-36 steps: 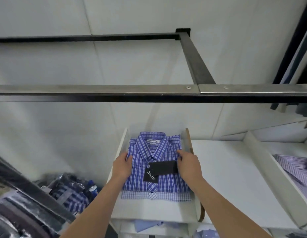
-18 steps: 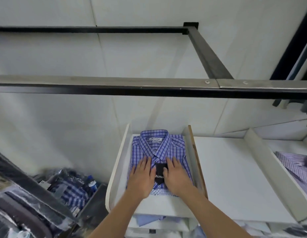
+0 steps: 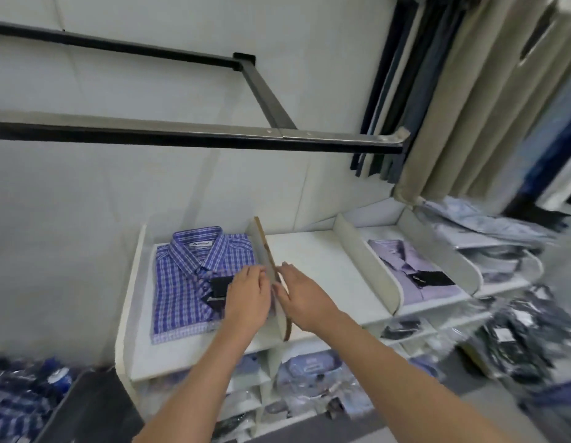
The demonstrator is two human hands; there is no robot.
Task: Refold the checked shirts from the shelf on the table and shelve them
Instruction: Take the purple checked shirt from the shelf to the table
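A folded blue checked shirt [image 3: 185, 282] with a black tag [image 3: 218, 290] lies in the leftmost compartment of the white shelf [image 3: 169, 356], on top of another checked shirt whose edge shows at the front. My left hand [image 3: 247, 297] hovers over the shirt's right side, fingers together, holding nothing. My right hand [image 3: 301, 295] is just across the white divider [image 3: 268, 254], over the bare middle compartment, fingers loosely extended. Both hands sit close to the divider, one on each side of it.
A lilac folded shirt [image 3: 412, 270] lies in the third compartment. Bagged shirts pile at the right [image 3: 488, 231] and on lower shelves [image 3: 309, 372]. A black metal rail [image 3: 181, 135] crosses overhead. Hanging garments [image 3: 469, 97] fill the upper right. More bagged checked shirts [image 3: 19, 398] lie at lower left.
Both hands have lifted off the checked shirt and shifted right; the right hand crossed the divider. The view has swung to the right, showing more shelf compartments and hanging clothes.
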